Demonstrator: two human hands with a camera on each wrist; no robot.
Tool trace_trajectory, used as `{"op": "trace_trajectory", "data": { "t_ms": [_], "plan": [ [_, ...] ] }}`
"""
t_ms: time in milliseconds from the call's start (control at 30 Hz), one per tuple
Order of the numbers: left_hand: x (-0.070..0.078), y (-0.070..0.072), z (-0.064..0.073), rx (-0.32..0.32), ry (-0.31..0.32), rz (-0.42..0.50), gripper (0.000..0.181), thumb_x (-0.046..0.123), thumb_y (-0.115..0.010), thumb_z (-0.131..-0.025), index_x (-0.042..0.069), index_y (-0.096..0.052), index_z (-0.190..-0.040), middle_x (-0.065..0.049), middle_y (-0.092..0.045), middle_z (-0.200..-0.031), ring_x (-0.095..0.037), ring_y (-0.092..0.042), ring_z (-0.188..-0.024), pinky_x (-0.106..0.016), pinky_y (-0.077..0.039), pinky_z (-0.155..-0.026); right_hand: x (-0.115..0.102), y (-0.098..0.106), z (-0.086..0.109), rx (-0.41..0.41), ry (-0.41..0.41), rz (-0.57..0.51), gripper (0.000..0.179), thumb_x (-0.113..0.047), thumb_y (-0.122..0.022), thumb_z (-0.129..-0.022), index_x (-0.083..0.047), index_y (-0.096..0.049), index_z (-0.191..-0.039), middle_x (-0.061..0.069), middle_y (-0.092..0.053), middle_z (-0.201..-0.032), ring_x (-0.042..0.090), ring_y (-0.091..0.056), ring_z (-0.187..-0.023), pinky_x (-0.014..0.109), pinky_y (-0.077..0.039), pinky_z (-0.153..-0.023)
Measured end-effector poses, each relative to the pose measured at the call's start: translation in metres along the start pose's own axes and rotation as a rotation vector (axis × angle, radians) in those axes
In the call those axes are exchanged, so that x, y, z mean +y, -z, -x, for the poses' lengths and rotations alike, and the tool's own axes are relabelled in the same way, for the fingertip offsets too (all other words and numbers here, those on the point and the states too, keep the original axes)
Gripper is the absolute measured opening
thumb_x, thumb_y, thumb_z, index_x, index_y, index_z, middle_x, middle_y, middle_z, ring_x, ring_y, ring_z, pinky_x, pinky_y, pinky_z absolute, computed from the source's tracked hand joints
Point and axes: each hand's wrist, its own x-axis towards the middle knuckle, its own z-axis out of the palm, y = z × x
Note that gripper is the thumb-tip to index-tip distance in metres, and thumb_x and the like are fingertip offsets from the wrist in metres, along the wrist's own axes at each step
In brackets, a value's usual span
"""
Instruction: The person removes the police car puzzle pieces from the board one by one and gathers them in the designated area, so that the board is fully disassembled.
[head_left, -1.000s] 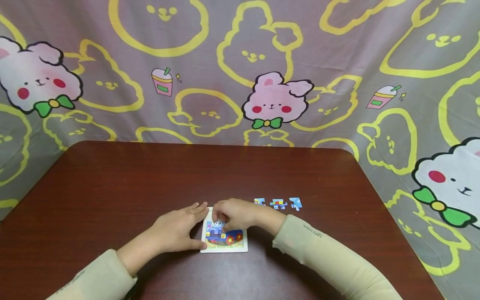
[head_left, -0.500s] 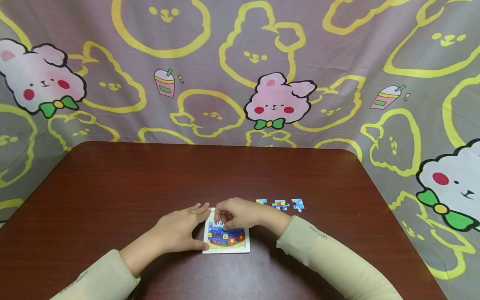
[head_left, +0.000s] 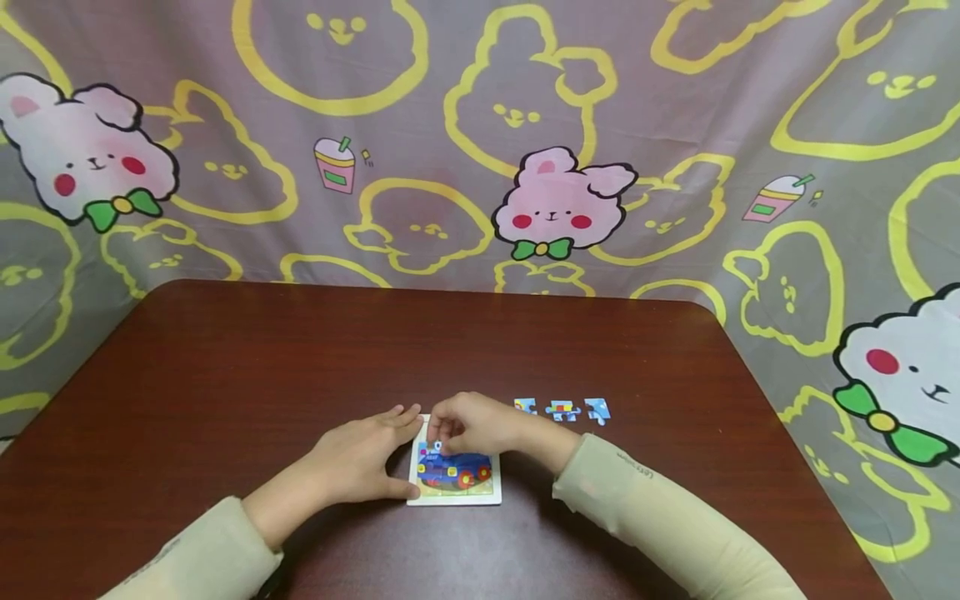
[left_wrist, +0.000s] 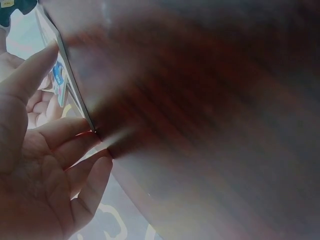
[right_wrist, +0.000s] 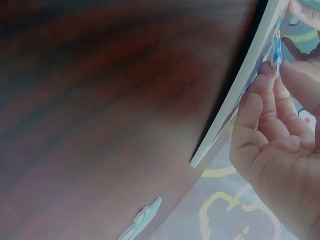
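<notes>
A square jigsaw puzzle in a white tray (head_left: 461,501) lies on the table, its picture showing a blue vehicle with red wheels. My left hand (head_left: 360,458) rests along the tray's left side, thumb at the near corner and fingers spread toward the far corner. Over the tray's upper part, my right hand (head_left: 474,423) pinches a small puzzle piece (right_wrist: 277,47) between thumb and fingers. That piece stands tilted close over the picture in the right wrist view. The right hand hides much of the tray's upper part in the head view.
Three loose pieces lie in a row beyond the right hand: a left one (head_left: 525,407), a middle one (head_left: 562,410) and a right one (head_left: 597,409). A dark red-brown table (head_left: 337,350) extends back to a patterned curtain (head_left: 420,142).
My right fingers have shifted slightly over the tray, and the piece's printed eyes show less now. The left hand stays at the tray's side. The head view has drifted a little.
</notes>
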Motion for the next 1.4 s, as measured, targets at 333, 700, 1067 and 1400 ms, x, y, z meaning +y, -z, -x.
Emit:
{"op": "trace_trajectory", "data": {
  "t_ms": [333, 700, 1067, 1400],
  "plan": [
    [0.001, 0.000, 0.000, 0.004, 0.003, -0.009, 0.090, 0.053, -0.081, -0.074, 0.007, -0.052, -0.145, -0.009, -0.044, -0.156, -0.030, -0.040, -0.145, -0.054, -0.043, -0.108, -0.003, -0.002, 0.000, 0.024, -0.030, -0.011, 0.008, 0.001, -0.068, -0.089, -0.007, -0.068, -0.091, -0.003, -0.062, -0.075, 0.001, -0.052, -0.069, 0.016, -0.045, -0.068],
    [0.001, 0.001, 0.000, -0.009, 0.016, 0.002, 0.091, 0.054, -0.081, -0.074, 0.009, -0.051, -0.146, -0.008, -0.043, -0.156, -0.030, -0.039, -0.146, -0.056, -0.044, -0.107, 0.002, -0.003, 0.003, 0.029, -0.011, -0.068, 0.008, 0.001, -0.067, -0.089, -0.006, -0.067, -0.091, -0.002, -0.063, -0.078, 0.003, -0.053, -0.072, 0.017, -0.046, -0.070],
    [0.001, 0.000, -0.003, -0.011, 0.011, -0.009, 0.091, 0.056, -0.080, -0.074, 0.009, -0.051, -0.146, -0.008, -0.042, -0.157, -0.030, -0.039, -0.146, -0.056, -0.043, -0.107, 0.006, 0.004, 0.014, 0.055, -0.008, -0.118, 0.008, 0.003, -0.065, -0.088, -0.003, -0.068, -0.093, -0.001, -0.063, -0.075, 0.001, -0.051, -0.066, 0.016, -0.044, -0.062],
    [0.000, -0.001, -0.002, -0.012, 0.011, -0.007, 0.090, 0.055, -0.080, -0.075, 0.010, -0.050, -0.147, -0.008, -0.041, -0.157, -0.030, -0.038, -0.146, -0.056, -0.043, -0.108, 0.013, 0.011, 0.031, 0.077, -0.017, -0.117, 0.006, 0.001, -0.066, -0.090, -0.003, -0.069, -0.094, 0.000, -0.064, -0.077, 0.001, -0.052, -0.067, 0.016, -0.044, -0.063]
  ]
}}
